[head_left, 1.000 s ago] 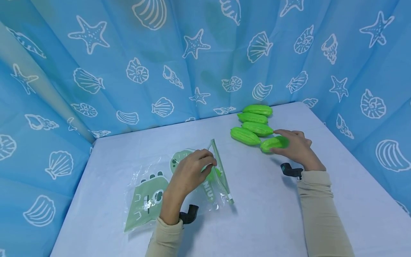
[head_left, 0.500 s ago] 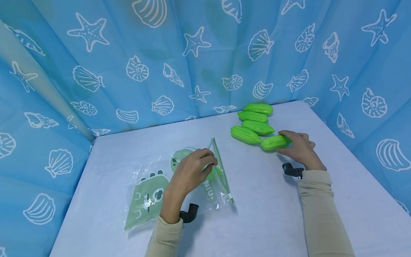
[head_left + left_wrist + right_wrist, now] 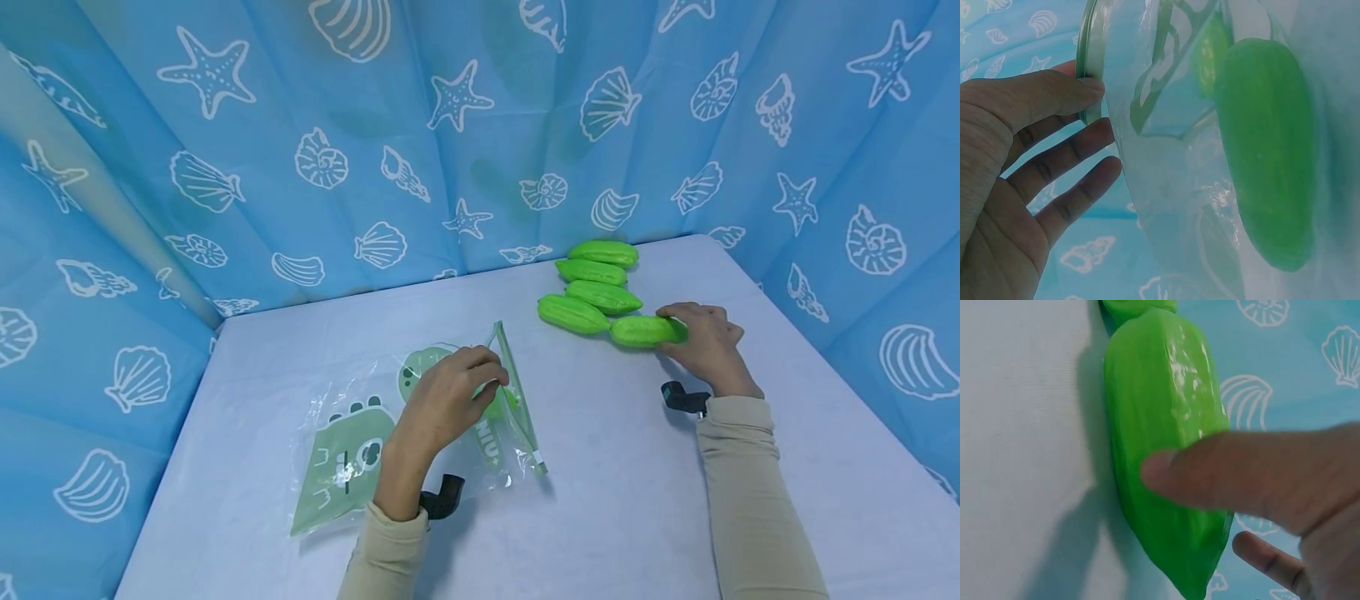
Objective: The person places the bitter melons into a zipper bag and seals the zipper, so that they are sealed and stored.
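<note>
On the table [image 3: 600, 467], the left hand [image 3: 442, 404] pinches the top edge of a clear bag [image 3: 352, 454] and holds it open. One green toy fruit [image 3: 1266, 150] seems to be inside already. The right hand [image 3: 705, 342] curls around another fruit [image 3: 645, 331]. Four more fruits [image 3: 592, 287] wait just behind it. The table between bag and fruits is bare, and the blue curtain [image 3: 465, 133] stands close behind.

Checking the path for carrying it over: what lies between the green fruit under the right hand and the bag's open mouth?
Only bare table lies between the green fruit and the bag, as the head view shows.
</note>
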Tool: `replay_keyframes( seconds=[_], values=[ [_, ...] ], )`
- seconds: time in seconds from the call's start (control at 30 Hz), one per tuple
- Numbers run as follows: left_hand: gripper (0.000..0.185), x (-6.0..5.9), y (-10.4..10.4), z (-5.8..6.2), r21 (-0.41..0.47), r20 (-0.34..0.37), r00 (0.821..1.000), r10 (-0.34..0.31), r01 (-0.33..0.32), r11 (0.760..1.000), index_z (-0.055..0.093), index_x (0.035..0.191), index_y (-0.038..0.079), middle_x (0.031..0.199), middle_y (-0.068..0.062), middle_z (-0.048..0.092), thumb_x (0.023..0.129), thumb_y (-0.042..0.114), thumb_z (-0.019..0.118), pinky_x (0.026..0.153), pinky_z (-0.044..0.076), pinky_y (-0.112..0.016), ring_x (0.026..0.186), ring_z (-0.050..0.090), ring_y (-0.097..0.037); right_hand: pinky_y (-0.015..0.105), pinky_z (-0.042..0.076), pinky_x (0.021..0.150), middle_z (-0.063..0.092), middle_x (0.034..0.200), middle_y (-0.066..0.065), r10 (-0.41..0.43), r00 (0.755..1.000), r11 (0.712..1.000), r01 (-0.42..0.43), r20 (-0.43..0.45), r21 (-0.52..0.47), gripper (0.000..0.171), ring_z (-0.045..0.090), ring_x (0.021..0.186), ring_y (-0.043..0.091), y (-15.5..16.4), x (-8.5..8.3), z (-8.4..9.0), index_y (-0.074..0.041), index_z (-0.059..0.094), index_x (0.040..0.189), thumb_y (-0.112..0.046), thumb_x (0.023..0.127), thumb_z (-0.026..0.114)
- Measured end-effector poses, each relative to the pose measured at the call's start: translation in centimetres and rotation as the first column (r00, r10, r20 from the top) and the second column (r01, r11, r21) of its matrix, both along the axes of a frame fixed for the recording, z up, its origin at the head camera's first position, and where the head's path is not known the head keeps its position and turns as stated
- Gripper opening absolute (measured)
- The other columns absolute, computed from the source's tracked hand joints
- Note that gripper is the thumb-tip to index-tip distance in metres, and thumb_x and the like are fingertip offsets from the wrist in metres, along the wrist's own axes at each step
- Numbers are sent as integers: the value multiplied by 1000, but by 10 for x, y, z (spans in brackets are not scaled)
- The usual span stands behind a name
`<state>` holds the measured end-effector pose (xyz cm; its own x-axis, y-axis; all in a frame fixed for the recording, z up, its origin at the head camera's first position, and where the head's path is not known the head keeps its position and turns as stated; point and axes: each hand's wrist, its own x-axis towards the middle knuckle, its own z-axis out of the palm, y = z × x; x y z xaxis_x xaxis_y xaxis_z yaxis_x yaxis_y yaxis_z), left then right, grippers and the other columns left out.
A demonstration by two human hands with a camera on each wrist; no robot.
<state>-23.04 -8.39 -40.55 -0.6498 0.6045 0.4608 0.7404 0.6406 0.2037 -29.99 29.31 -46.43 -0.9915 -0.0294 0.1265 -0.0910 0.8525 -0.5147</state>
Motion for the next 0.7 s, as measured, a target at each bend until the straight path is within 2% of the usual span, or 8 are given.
replay_keyframes(
  seconds=[0.23, 0.43, 0.7],
  values=[
    [13, 0, 0, 0, 1, 2, 1000, 0, 0, 1000, 70, 90, 16, 99, 7, 60, 80, 7, 70, 73, 47, -19, 88, 55, -7, 62, 16, 83, 42, 132, 24, -10, 1000, 1000, 10, 5, -4, 50, 26, 119, 48, 3, 6, 13, -6, 55, 121, -23, 78, 72],
    [14, 0, 0, 0, 1, -2, 1000, 10, -10, 1000, 70, 90, 17, 99, 7, 60, 80, 8, 70, 74, 47, -19, 89, 55, -6, 64, 16, 84, 43, 131, 24, -9, 1000, 1000, 9, -10, -21, 48, 26, 120, 48, 0, 8, 24, -6, 55, 121, -22, 79, 71],
    [14, 0, -1, 0, 4, 5, 1000, 8, -8, 1000, 70, 90, 18, 100, 7, 61, 80, 8, 70, 75, 47, -20, 89, 55, -6, 71, 10, 90, 43, 131, 22, 23, 1000, 999, -24, -19, -31, 49, 27, 121, 47, -9, 10, 33, -7, 55, 122, -23, 79, 71]
  ],
)
